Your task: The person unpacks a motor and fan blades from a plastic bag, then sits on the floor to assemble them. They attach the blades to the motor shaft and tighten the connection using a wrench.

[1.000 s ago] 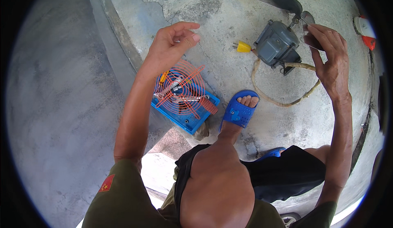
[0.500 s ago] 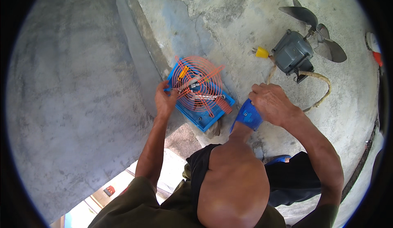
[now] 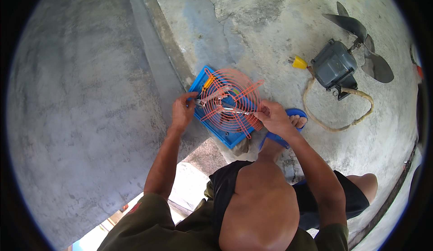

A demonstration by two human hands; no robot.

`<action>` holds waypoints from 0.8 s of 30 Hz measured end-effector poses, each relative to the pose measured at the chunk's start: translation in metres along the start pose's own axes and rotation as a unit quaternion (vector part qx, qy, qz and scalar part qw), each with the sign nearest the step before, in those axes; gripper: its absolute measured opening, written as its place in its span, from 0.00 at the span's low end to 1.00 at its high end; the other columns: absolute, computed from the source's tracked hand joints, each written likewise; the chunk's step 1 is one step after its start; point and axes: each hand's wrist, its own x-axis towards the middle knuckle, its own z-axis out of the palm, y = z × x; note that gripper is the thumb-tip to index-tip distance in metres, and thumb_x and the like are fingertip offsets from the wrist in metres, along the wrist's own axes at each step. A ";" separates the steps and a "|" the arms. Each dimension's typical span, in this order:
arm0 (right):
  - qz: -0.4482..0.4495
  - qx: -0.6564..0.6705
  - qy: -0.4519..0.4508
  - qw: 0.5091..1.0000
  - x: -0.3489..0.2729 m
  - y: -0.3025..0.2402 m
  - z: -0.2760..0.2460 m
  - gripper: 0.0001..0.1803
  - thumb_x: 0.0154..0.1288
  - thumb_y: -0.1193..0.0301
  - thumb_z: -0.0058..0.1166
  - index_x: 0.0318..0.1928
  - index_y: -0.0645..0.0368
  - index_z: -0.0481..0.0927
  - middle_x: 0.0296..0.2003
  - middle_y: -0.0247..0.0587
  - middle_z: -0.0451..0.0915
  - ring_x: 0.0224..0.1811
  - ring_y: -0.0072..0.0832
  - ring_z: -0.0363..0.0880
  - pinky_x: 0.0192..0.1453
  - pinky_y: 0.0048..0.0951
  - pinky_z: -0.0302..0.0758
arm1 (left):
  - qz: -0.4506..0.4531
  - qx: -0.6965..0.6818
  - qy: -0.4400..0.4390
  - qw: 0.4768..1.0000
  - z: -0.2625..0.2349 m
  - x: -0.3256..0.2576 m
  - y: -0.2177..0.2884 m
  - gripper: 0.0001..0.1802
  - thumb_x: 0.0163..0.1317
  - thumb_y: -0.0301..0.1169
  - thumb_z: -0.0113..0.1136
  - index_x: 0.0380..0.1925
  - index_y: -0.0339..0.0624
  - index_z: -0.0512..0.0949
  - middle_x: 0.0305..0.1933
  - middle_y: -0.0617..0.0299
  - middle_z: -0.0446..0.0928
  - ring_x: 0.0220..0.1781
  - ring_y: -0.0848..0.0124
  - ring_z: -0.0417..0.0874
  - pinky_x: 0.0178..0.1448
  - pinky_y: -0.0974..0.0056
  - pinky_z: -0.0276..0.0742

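Note:
An orange wire fan guard [image 3: 233, 124] with round rings and crossing bars lies over a blue plastic tray [image 3: 231, 142]. Through its rings I see silver wrenches [image 3: 216, 94] and a yellow-handled tool [image 3: 209, 82] in the tray. My left hand [image 3: 182, 115] has its fingers bent together at the left edge of the tray and guard; what they grip is hard to make out. On the opposite side, my right hand [image 3: 276, 119] pinches the guard's right rim between thumb and fingers, close to one wrench's end.
To the right, a grey motor [image 3: 334, 64] with dark fan blades [image 3: 376, 61] rests on the concrete floor [image 3: 279, 39]. Its taped cord [image 3: 336, 128] loops round to a yellow plug [image 3: 299, 62]. My foot in a blue sandal [image 3: 295, 112] is beside my right hand. A grey concrete slab [image 3: 90, 93] fills the left.
My right hand has left the blue sandal and moved left to the guard's rim. My left hand remains at the tray's left edge. The view has shifted slightly.

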 end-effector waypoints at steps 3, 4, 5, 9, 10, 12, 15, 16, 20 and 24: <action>0.011 -0.003 -0.040 0.999 -0.001 -0.007 -0.012 0.06 0.66 0.76 0.70 0.39 0.63 0.85 0.28 0.37 0.87 0.31 0.24 0.84 0.38 0.31 0.81 | 0.053 0.140 -0.004 0.989 -0.002 -0.003 0.016 0.20 0.66 0.24 0.67 0.58 0.45 0.87 0.51 0.56 0.88 0.39 0.64 0.89 0.48 0.57 0.86; 0.015 -0.011 -0.050 0.999 -0.001 -0.009 -0.014 0.05 0.67 0.79 0.69 0.41 0.63 0.85 0.29 0.34 0.86 0.31 0.18 0.81 0.37 0.28 0.80 | 0.049 0.168 -0.021 0.984 -0.004 -0.004 0.023 0.20 0.66 0.25 0.68 0.59 0.46 0.86 0.51 0.55 0.88 0.39 0.63 0.89 0.49 0.57 0.86; 0.009 -0.008 -0.050 0.999 -0.002 -0.008 -0.016 0.06 0.66 0.77 0.70 0.41 0.63 0.86 0.29 0.38 0.87 0.31 0.24 0.84 0.38 0.31 0.81 | 0.053 0.163 -0.027 0.985 -0.004 -0.005 0.033 0.19 0.66 0.25 0.68 0.58 0.46 0.86 0.51 0.54 0.87 0.39 0.60 0.89 0.49 0.55 0.86; 0.002 -0.032 -0.084 0.996 -0.008 -0.014 -0.020 0.10 0.62 0.71 0.70 0.42 0.62 0.89 0.30 0.47 0.89 0.33 0.36 0.90 0.42 0.38 0.85 | 0.045 0.148 -0.014 0.988 0.000 -0.005 0.037 0.15 0.68 0.30 0.68 0.54 0.45 0.87 0.49 0.49 0.87 0.41 0.52 0.90 0.50 0.49 0.85; 0.004 -0.047 -0.101 0.994 -0.008 -0.018 -0.021 0.10 0.62 0.71 0.69 0.43 0.61 0.89 0.31 0.48 0.89 0.34 0.37 0.90 0.43 0.38 0.85 | 0.037 0.145 -0.001 0.989 0.001 -0.003 0.032 0.15 0.68 0.32 0.69 0.53 0.45 0.87 0.48 0.49 0.87 0.42 0.51 0.90 0.50 0.48 0.85; 0.008 -0.068 -0.108 0.992 -0.010 -0.019 -0.023 0.12 0.63 0.71 0.70 0.45 0.60 0.90 0.31 0.43 0.89 0.31 0.30 0.86 0.40 0.35 0.83 | 0.020 0.172 -0.013 0.985 0.004 -0.001 0.027 0.15 0.68 0.37 0.69 0.51 0.44 0.88 0.45 0.50 0.89 0.42 0.52 0.91 0.50 0.49 0.85; 0.015 -0.085 -0.112 0.990 -0.013 -0.024 -0.026 0.12 0.61 0.68 0.69 0.44 0.58 0.91 0.33 0.46 0.89 0.34 0.38 0.88 0.44 0.40 0.84 | -0.008 0.220 -0.024 0.975 0.008 0.003 0.032 0.17 0.67 0.41 0.70 0.50 0.43 0.89 0.39 0.50 0.90 0.41 0.51 0.92 0.48 0.49 0.85; 0.017 -0.089 -0.113 0.989 -0.014 -0.026 -0.025 0.13 0.59 0.66 0.69 0.43 0.57 0.91 0.34 0.49 0.90 0.36 0.44 0.89 0.46 0.43 0.85 | -0.019 0.237 -0.027 0.971 0.009 0.004 0.036 0.18 0.67 0.42 0.71 0.50 0.43 0.89 0.36 0.51 0.90 0.41 0.51 0.92 0.47 0.48 0.85; -0.003 -0.126 -0.085 0.988 -0.016 -0.022 -0.024 0.13 0.58 0.64 0.69 0.42 0.55 0.91 0.33 0.50 0.89 0.38 0.50 0.89 0.47 0.47 0.84 | -0.026 0.257 -0.043 0.965 0.007 0.012 0.051 0.16 0.69 0.43 0.69 0.48 0.44 0.88 0.38 0.49 0.90 0.44 0.45 0.91 0.49 0.43 0.84; -0.002 -0.138 -0.084 0.987 -0.016 -0.025 -0.024 0.13 0.57 0.63 0.69 0.40 0.56 0.90 0.33 0.51 0.89 0.38 0.51 0.89 0.46 0.49 0.84 | -0.043 0.209 0.063 0.975 0.010 0.007 0.036 0.16 0.67 0.44 0.71 0.42 0.42 0.89 0.36 0.48 0.90 0.41 0.45 0.91 0.47 0.44 0.84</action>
